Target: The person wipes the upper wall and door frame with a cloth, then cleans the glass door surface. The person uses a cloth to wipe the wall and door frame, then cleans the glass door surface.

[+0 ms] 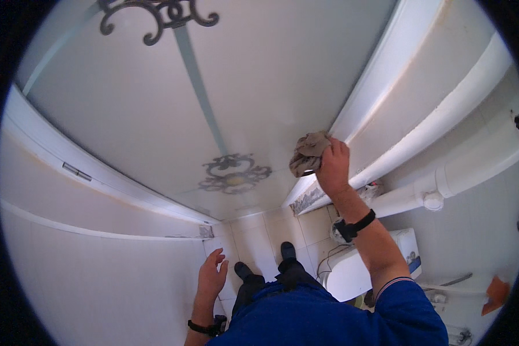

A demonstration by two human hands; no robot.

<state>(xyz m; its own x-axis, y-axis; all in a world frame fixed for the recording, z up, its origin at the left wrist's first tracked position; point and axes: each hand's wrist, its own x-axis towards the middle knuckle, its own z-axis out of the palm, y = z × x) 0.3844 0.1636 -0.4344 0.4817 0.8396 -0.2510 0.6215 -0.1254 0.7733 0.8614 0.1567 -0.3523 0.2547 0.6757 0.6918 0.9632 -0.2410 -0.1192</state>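
Observation:
My right hand [334, 167] is closed on a crumpled brown-grey cloth [309, 153]. The cloth lies against the right edge of a pale frosted glass door [282, 81], beside the white door frame [380, 75]. Dark scroll ornaments [235, 173] and a blue-green stripe [197, 86] mark the door panel. Low on the left, my left hand [212, 275] hangs in the air with fingers loosely apart, holding nothing. Black bands circle both wrists.
To my right stands a white toilet [352, 274]. Thick white pipes [409, 196] run along the right wall. A hinge [76, 171] sits on the left frame. My dark shoes [288, 250] stand on pale floor tiles [254, 236]. An orange object [495, 294] is at far right.

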